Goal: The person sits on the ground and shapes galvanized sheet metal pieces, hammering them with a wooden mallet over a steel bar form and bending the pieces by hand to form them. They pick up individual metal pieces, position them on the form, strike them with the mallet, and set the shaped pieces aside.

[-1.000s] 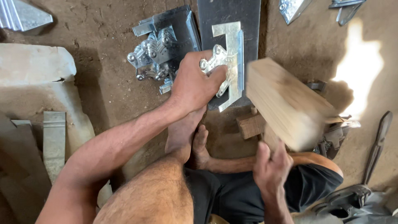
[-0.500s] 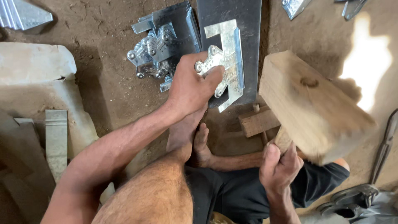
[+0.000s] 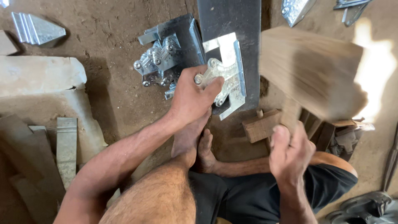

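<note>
Galvanised steel bracket [image 3: 226, 74], shiny and stamped, lying on a dark metal plate [image 3: 232, 20] set on the dirt floor [image 3: 103, 41], long axis running away from the body. Pinned at its near left end by the left hand [image 3: 192, 97], fingers curled and thumb pressed over the riveted edge. Raised up and to the right of the bracket, a blurred wooden mallet [image 3: 311, 68], big block head tilted above the plate's right edge; handle clamped in the right hand [image 3: 290, 155], fist closed. Left hand touching the bracket, right hand well apart and nearer the body. Just left of the bracket, a heap of similar steel parts [image 3: 159, 64] on a second dark plate. Small wooden block [image 3: 261, 124] near the foot. No packages, labels or signs in view.
</note>
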